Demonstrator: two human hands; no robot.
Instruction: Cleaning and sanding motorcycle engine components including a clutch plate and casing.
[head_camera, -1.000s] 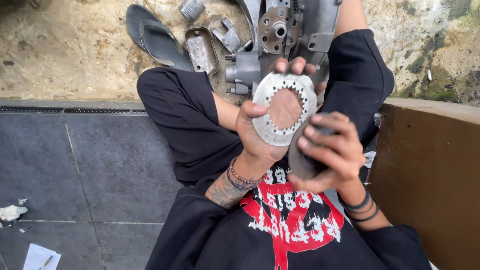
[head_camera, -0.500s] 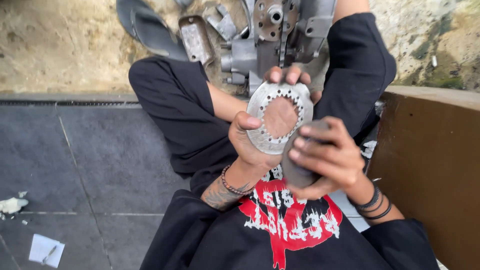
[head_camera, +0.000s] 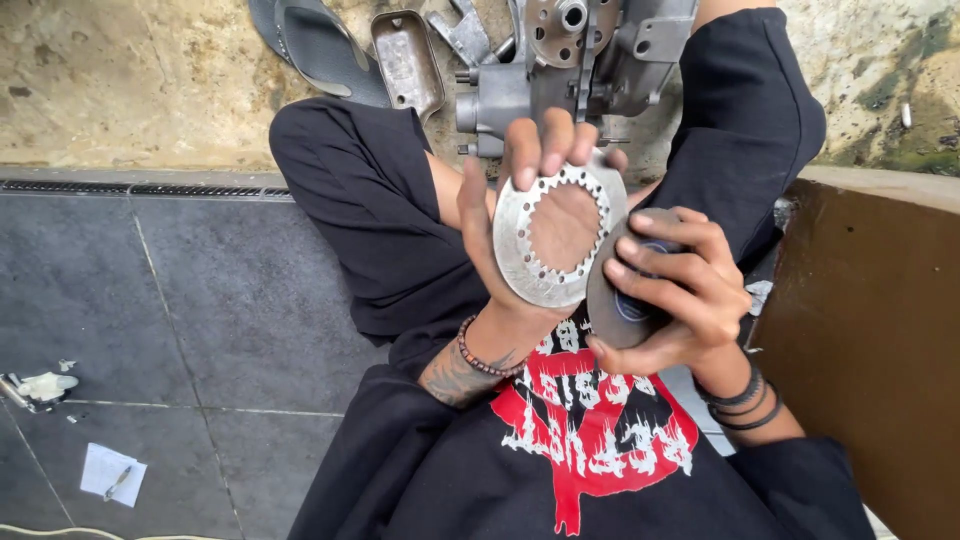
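Observation:
My left hand (head_camera: 500, 215) holds up a flat steel ring plate (head_camera: 520, 262) with teeth around its inner hole, fingers curled over its top edge and my palm showing through the hole. My right hand (head_camera: 680, 290) grips a grey abrasive sheet (head_camera: 612, 310) wrapped around a dark round block, pressed against the plate's lower right edge. Both hands are raised over my lap, above my black shirt with a red and white print (head_camera: 590, 430).
A grey metal engine casing (head_camera: 570, 50) lies on the ground beyond my knees, with a metal cover (head_camera: 405, 60) and a dark sandal (head_camera: 320, 50) beside it. A brown wall (head_camera: 870, 340) rises at right. Paper scraps (head_camera: 110, 470) lie on dark tiles at left.
The plate has tilted more edge-on and my left fingers have shifted over its top. My right hand with the abrasive sheet has slid along the plate's lower right edge.

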